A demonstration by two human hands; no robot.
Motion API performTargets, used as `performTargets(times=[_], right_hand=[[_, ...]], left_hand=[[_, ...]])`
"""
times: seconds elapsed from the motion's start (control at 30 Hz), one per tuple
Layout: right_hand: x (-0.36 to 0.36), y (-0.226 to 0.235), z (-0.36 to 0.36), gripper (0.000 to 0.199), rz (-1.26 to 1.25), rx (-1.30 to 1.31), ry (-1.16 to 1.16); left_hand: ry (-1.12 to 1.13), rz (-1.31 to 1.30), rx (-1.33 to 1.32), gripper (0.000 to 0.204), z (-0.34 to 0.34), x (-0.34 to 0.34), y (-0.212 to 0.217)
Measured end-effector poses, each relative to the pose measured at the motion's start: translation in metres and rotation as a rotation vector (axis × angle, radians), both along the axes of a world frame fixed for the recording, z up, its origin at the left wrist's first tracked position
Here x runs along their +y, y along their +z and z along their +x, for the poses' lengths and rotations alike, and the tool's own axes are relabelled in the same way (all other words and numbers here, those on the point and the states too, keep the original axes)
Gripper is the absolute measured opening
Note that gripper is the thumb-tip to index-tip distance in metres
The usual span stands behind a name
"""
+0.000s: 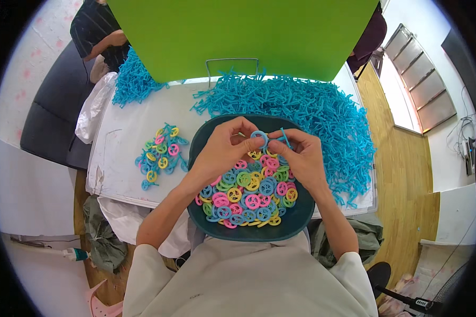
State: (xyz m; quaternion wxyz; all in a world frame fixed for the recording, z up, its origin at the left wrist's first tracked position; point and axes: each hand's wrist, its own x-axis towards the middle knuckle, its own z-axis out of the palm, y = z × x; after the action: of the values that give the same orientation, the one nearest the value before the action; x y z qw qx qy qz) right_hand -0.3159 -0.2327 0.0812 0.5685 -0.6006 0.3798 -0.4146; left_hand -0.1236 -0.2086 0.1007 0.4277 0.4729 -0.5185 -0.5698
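Observation:
Over a dark green basin (195, 140), my two hands meet close together. Between thumb and fingers, my left hand (230, 145) pinches a light blue plastic wheel (259, 136). A thin blue plastic stick part (285, 138) is gripped in my right hand (300, 153), just beside the wheel. Whether the two pieces touch is hard to make out. Below my hands the basin holds many small spoked wheels (252, 201) in pink, yellow, green and blue. To the left on the table lies a small pile of wheels joined to blue sticks (161, 150).
A broad heap of blue stick parts (333, 127) covers the table's right and back. Another blue heap (135, 79) lies at the far left. A green panel (238, 37) with a wire stand rises behind. Another person (98, 34) sits at the far left by a dark chair (55, 100).

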Motion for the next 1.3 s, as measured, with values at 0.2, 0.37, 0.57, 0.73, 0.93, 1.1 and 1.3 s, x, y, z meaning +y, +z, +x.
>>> performTargets(times=[0.2,0.37,0.57,0.73,0.93,1.1,1.3], right_hand=[[0.002,-0.004,0.002,0.02,-0.068,0.013,-0.001],[0.0,-0.007,0.002,0.021,-0.002,0.014,0.051],[-0.001,-0.006,0.001,0.023,0.0,0.05,0.092],[0.0,-0.005,0.003,0.024,0.031,0.052,0.1],[0.003,0.003,0.006,0.025,-0.015,-0.048,-0.022],[0.003,-0.004,0.003,0.02,-0.222,0.102,-0.059],[0.007,0.004,0.004,0.015,-0.201,0.214,-0.161]], left_hand=[[0.024,0.001,0.059,0.016,-0.003,0.0,-0.006],[0.044,-0.027,-0.048,0.012,-0.004,0.001,-0.008],[0.066,-0.127,-0.126,0.014,-0.009,0.003,-0.009],[0.046,-0.134,-0.094,0.013,-0.005,-0.001,-0.017],[0.14,-0.272,-0.145,0.011,-0.011,0.002,-0.01],[0.137,-0.145,0.033,0.021,-0.008,0.003,-0.005],[0.156,-0.233,0.072,0.026,-0.011,0.006,-0.007]])
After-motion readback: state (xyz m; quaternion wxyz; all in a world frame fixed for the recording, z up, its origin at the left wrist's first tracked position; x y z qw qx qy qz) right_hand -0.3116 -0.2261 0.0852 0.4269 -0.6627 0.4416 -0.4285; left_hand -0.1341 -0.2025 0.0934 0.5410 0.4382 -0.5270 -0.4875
